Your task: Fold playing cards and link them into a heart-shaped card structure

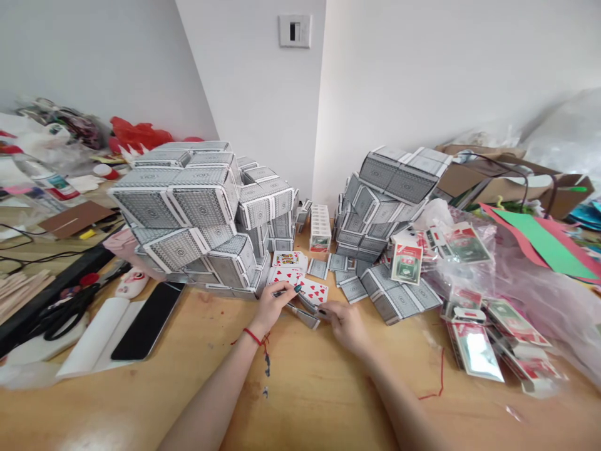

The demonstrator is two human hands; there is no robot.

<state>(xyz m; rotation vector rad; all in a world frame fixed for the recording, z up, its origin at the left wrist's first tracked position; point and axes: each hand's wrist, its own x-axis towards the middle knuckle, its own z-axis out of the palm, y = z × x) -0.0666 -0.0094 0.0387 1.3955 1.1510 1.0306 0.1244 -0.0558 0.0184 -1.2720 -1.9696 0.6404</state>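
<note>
There, packs (464, 245) in bag (526, 282) near hand (346, 326)

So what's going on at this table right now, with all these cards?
A person works with both hands at a wooden table. The left hand, which has a red string on the wrist, and the right hand together pinch a small folded card piece, just in front of some face-up red cards. Behind stand two heaps of card blocks, the left heap and the right heap. Wrapped card packs lie to the right, a phone to the left.
</note>
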